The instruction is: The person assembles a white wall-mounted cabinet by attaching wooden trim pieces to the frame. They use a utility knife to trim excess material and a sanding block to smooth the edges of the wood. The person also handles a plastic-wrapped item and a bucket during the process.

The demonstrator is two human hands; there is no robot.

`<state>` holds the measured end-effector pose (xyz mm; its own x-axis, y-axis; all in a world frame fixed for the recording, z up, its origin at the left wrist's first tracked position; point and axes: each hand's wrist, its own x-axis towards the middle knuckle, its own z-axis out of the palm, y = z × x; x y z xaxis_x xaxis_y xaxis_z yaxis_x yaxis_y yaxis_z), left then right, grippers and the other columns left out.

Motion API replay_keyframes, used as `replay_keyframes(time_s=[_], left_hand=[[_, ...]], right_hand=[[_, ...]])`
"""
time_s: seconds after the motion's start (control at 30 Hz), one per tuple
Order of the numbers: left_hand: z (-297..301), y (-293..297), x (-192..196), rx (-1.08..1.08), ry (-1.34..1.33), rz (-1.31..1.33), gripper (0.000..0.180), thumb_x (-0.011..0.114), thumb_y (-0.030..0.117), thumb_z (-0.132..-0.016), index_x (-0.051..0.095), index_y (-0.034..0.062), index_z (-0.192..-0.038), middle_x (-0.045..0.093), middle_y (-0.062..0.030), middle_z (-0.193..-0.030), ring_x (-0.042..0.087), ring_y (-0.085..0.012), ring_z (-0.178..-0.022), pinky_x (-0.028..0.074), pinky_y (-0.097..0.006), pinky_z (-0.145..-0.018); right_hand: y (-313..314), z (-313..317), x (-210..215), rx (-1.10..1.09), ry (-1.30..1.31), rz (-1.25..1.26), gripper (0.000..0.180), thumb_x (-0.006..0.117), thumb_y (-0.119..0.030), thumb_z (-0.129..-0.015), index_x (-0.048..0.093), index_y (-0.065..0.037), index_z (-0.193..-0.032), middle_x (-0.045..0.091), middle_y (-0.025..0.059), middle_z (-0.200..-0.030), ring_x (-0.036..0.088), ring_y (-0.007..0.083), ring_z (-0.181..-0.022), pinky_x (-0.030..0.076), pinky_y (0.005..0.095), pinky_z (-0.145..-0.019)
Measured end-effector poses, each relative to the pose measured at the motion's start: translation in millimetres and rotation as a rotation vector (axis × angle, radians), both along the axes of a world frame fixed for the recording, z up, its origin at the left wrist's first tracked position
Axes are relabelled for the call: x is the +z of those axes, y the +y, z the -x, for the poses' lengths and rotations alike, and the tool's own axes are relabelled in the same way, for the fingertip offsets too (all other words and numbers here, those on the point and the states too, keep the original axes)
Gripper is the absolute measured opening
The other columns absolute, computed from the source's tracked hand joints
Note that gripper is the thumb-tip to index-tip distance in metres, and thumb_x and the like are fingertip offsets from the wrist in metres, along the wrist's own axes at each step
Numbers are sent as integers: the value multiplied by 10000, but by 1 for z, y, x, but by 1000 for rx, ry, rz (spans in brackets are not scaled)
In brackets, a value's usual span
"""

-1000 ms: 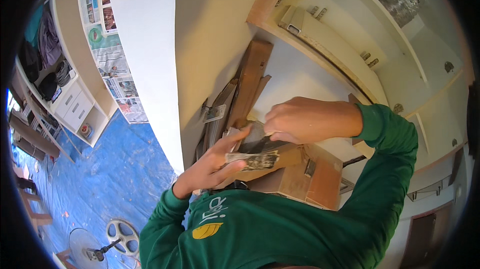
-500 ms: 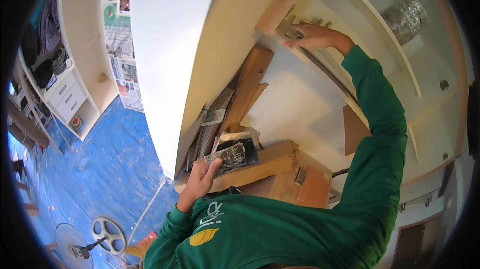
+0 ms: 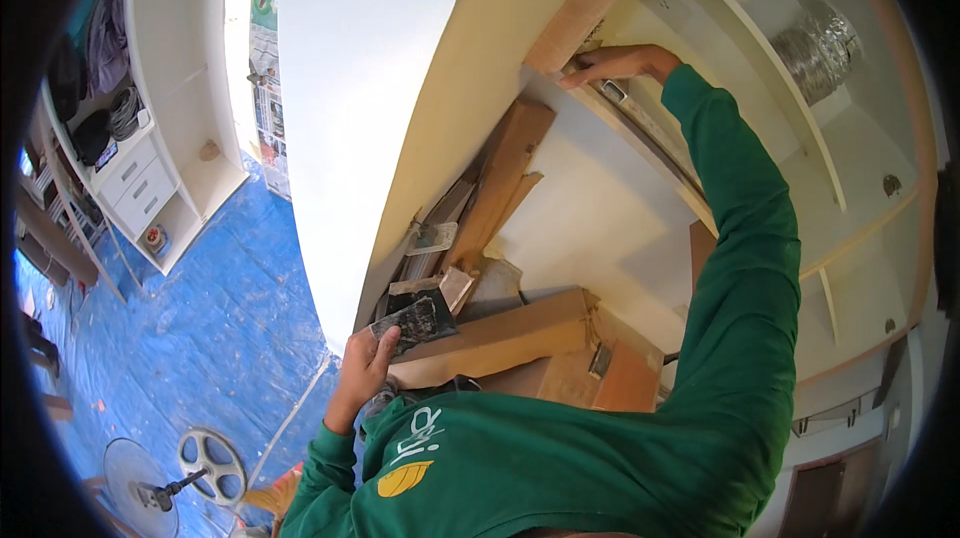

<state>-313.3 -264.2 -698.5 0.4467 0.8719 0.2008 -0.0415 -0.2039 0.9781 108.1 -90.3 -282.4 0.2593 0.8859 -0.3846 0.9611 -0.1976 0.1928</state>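
Observation:
My left hand (image 3: 365, 366), low in front of me, grips a few flat, broken, tile-like pieces (image 3: 415, 323). The top one is dark with a rough, speckled grey face, and paler pieces stick out behind it. My thumb presses on the top piece. My right hand (image 3: 625, 63) reaches up into the shelf unit at its left corner, its fingers stretched over the ledge (image 3: 650, 138). Small metal and pale scraps (image 3: 613, 91) lie on that ledge beside the hand. The fingertips are partly hidden, and nothing held shows between them.
Long cardboard boxes (image 3: 515, 338) and upright cardboard strips (image 3: 510, 173) stand below the ledge. A white panel (image 3: 350, 88) rises left of them. A silver flexible duct (image 3: 815, 48) sits on the shelf. Blue sheeting (image 3: 235, 308) covers the floor, with a wheel-like disc (image 3: 212, 466) at lower left.
My left hand has moved left and slightly down with the flat pieces, which now tilt differently. My right hand has shifted slightly left along the ledge, uncovering scraps beside it. The view has turned a little.

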Motion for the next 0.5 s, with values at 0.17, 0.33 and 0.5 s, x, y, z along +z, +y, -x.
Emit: replay_keyframes(time_s=[0.17,0.33,0.5], left_hand=[[7,-5,17,11,28,82,380,525,273,-1059,586,-48,-866,541,-111,-659,463,-183,-616,417,-369,-587],[7,-7,18,-22,68,150,356,521,272,-1064,630,-60,-998,641,-99,-792,530,-157,-730,463,-354,-680],[2,-7,27,17,45,44,387,542,282,-1051,589,-50,-858,547,-138,-661,476,-226,-601,417,-379,-578]], right_hand=[[-28,52,6,124,-48,150,1076,736,-671,-773,385,25,-1515,421,243,-1536,396,358,-1427,322,407,-1170],[-70,94,57,115,426,263,1023,781,-615,-761,437,21,-1485,462,257,-1500,466,355,-1369,398,413,-1107],[-52,67,28,199,-83,-94,1058,738,-673,-771,430,55,-1476,495,271,-1463,490,387,-1346,395,423,-1121]])
